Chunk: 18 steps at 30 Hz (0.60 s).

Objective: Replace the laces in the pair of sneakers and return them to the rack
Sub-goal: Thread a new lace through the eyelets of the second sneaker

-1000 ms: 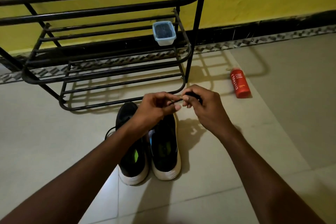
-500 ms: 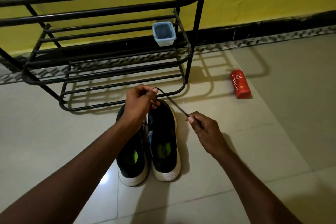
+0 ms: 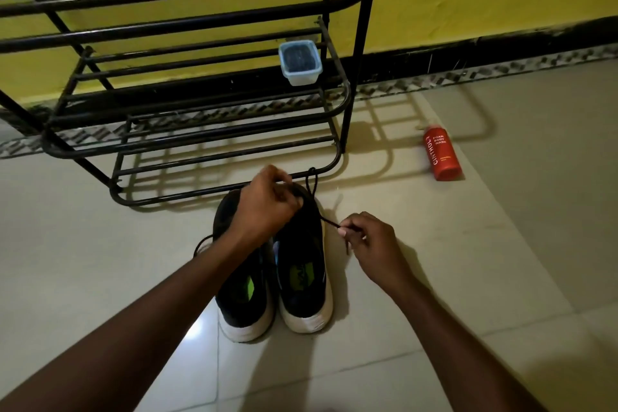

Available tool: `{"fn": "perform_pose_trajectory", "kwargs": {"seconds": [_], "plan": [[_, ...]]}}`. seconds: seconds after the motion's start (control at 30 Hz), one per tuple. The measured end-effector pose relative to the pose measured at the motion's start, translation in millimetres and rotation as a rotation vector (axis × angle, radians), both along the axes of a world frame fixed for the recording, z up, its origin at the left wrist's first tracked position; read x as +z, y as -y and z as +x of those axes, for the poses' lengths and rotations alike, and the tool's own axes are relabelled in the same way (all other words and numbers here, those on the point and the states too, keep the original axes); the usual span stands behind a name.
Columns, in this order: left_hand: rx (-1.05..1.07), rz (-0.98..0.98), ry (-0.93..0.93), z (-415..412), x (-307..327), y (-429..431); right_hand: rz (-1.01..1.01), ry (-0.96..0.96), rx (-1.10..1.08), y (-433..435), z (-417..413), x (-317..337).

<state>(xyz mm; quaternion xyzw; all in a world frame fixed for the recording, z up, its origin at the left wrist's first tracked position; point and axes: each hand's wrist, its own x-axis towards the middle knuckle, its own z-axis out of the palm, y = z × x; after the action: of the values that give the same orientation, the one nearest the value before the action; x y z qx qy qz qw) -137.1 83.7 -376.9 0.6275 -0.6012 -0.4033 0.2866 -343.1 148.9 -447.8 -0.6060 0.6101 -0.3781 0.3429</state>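
Down on the floor [image 3: 501, 244], heels toward the camera: right sneaker [image 3: 306, 298] and left sneaker [image 3: 244, 304] side by side, touching, toes just short of the bottom rail of the rack [image 3: 360, 43].

Closes the left grip [image 3: 267, 207] over the toe end of the right sneaker, fingers curled onto the lace [image 3: 326, 219] there. Cannot tell which eyelet, hidden under the knuckles.

Pinches the free end of that lace in the right grip [image 3: 371, 241], thumb against forefinger, just off the shoe's right side and not touching it.

And here's the line that matters: taut on a diagonal from the left grip, back toward the body and out to the right, into the right grip's pinch. Loops up once past the toe on the way.

Looks like threading at the front eyelets. Calls for a draw along that same diagonal, rightward and back, with the left grip as the anchor. Sits right on the work, that left grip; stands off to the side, the right one, well placed to take up slack.

No crossed lacing visible over either tongue; another loose strand trailing off the left sneaker's outer side. Plenty left, by the look of it.

Elsewhere: a clear tub [image 3: 300, 60] on the rack's lower shelf, a red bottle [image 3: 443, 157] lying on the floor, well apart to the right.
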Motion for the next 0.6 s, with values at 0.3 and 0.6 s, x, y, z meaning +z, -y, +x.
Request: {"fn": "perform_pose_trajectory", "kwargs": {"seconds": [0.3,0.6], "plan": [[-0.195,-0.031,0.468,5.9,-27.7,-39.4,0.176,0.577,-0.187,9.1,26.8,18.0],[0.031,0.164,0.214,20.5,-18.2,-41.8,0.031,0.148,-0.035,11.6,46.6,17.3]]}}
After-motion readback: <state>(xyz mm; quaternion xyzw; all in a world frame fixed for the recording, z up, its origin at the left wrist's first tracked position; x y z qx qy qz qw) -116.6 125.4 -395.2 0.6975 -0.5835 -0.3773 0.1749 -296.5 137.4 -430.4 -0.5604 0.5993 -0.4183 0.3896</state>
